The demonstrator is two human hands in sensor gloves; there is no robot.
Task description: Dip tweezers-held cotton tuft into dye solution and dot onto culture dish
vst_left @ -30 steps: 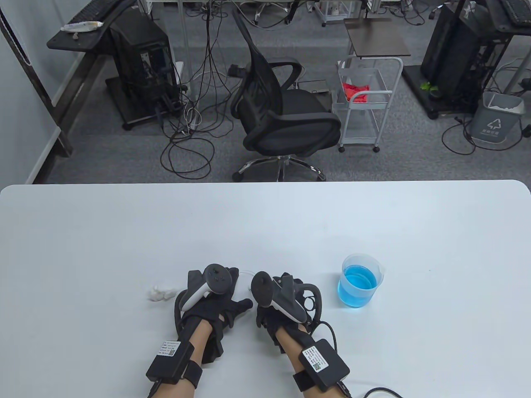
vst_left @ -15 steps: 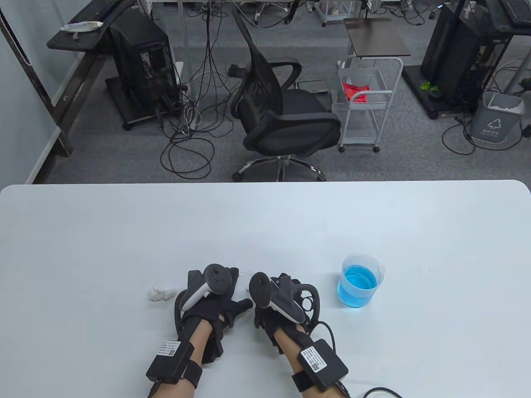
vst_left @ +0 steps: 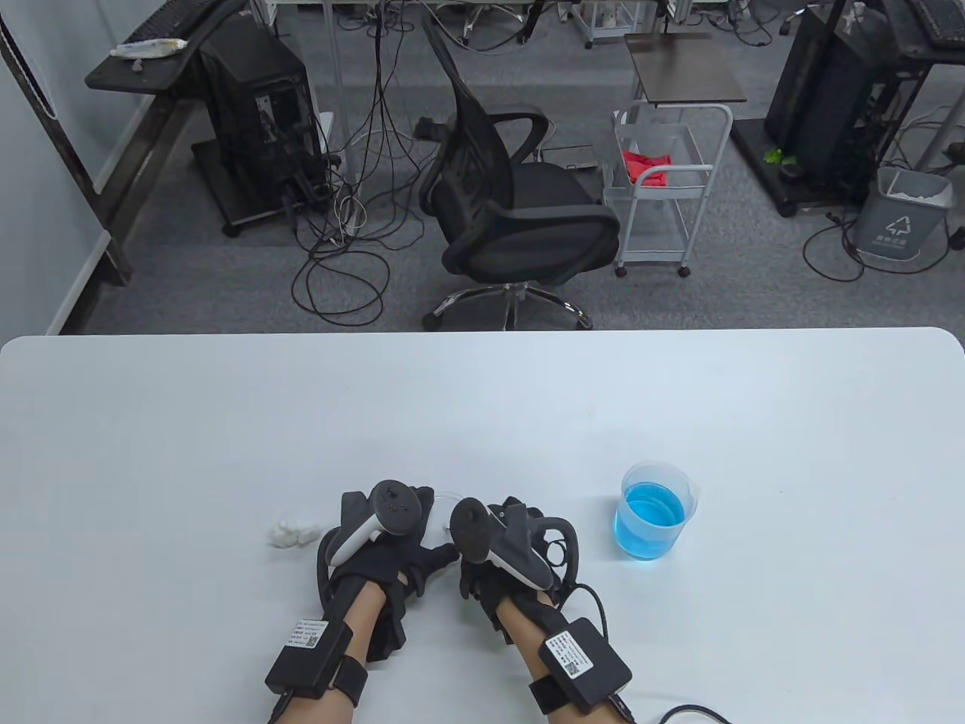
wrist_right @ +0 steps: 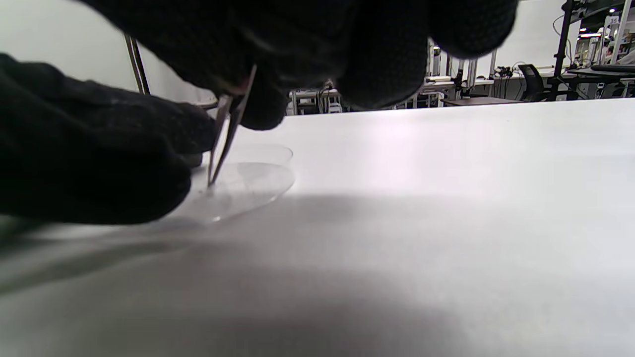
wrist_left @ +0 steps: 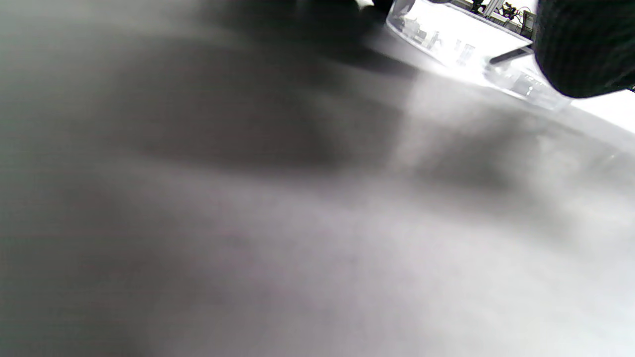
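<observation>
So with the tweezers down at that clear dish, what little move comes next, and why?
Probably lift the tweezers off the dish and carry them toward the cotton. The right hand holds them tips-down at the dish, no tuft shows between the tips, and the blue dye stands untouched.

Office-type lab room. White tabletop (vst_left: 482, 407) in foreground; beyond its far edge, grey carpet floor (vst_left: 226, 279) and black mesh office chair (vst_left: 520, 204). Left of chair: computer tower (vst_left: 256, 105) under black desk (vst_left: 143, 60), loose cables (vst_left: 354, 219) trailing. Right of chair: white wheeled cart (vst_left: 663, 188), second computer tower (vst_left: 837, 83), grey recycling bin (vst_left: 901, 215).
</observation>
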